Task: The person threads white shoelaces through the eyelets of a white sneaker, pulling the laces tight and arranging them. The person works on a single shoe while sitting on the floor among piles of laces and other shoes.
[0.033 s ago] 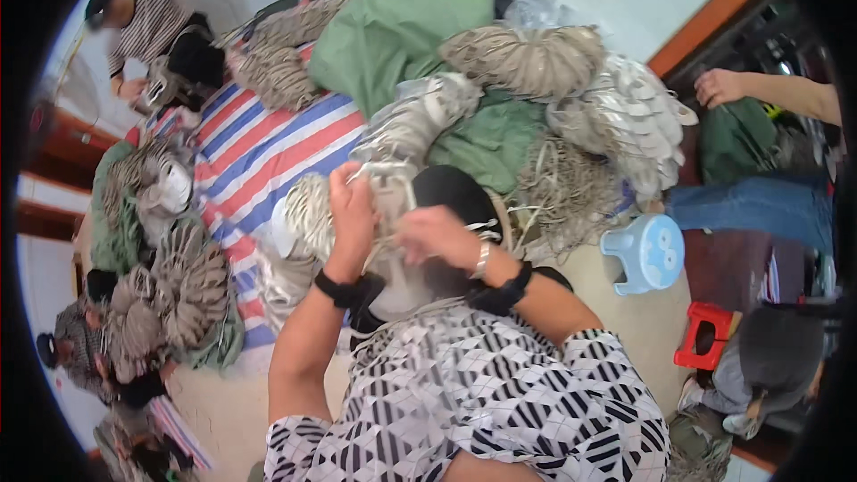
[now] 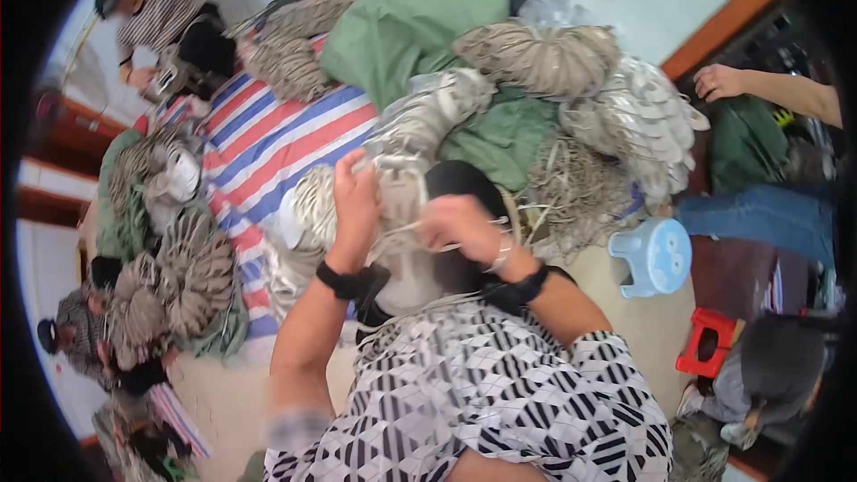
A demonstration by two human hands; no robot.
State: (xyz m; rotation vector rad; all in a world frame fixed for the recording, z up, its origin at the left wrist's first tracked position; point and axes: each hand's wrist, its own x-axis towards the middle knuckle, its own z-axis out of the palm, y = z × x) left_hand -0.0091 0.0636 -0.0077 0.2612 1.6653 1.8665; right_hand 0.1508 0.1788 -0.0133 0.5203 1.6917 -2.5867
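Note:
Over my lap lies a pale beige shoe upper [image 2: 403, 195], its lower part stretching down between my knees. My left hand [image 2: 355, 212] is closed at its left edge, thumb and fingers pinching it near the top. A thin white lace [image 2: 393, 230] runs across the upper toward my right hand [image 2: 461, 228], whose blurred fingers are pinched together on it. Just beyond my hands sits a stacked row of similar grey-beige uppers [image 2: 424, 116]. Left of my left hand lies a bundle of white laces [image 2: 312, 205].
A striped tarp [image 2: 286, 138] spreads ahead, with a green cloth sack [image 2: 415, 31] and tied bundles of uppers [image 2: 540, 58] on it. To my right stand a blue stool [image 2: 652, 254] and a red stool [image 2: 705, 341]. Other people sit working at left and right.
My right hand has shifted slightly right, away from my left hand, and the white lace now shows between them. The left hand stays on the upper. The whole view has shifted a little.

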